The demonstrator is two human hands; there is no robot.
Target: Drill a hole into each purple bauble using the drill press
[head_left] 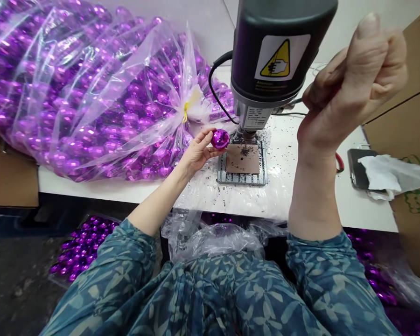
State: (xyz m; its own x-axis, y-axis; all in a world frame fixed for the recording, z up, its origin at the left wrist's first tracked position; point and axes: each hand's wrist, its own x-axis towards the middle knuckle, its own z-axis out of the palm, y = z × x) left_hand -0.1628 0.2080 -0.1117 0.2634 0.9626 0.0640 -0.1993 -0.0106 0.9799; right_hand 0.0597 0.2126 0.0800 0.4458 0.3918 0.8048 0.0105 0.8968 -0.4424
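Observation:
Between the thumb and fingers of my left hand (202,150) is a shiny purple ball (220,139), held just left of the drill press head. Raised at the right of the press, my right hand (357,79) is closed with its fingers curled; what it grips, perhaps a handle, is hidden behind the fingers. The black drill press (283,23) carries a yellow warning label. Under it, a brown board (243,159) with a small dark hole lies on the grey metal base (231,178). Dark shavings are scattered over the board and around it.
A large clear bag of purple balls (101,93), tied with yellow, covers the left of the white table (280,186). A phone (359,163) lies partly under white tissue (381,175) at right. More purple balls (87,242) are below at left. Cardboard (406,107) stands at right.

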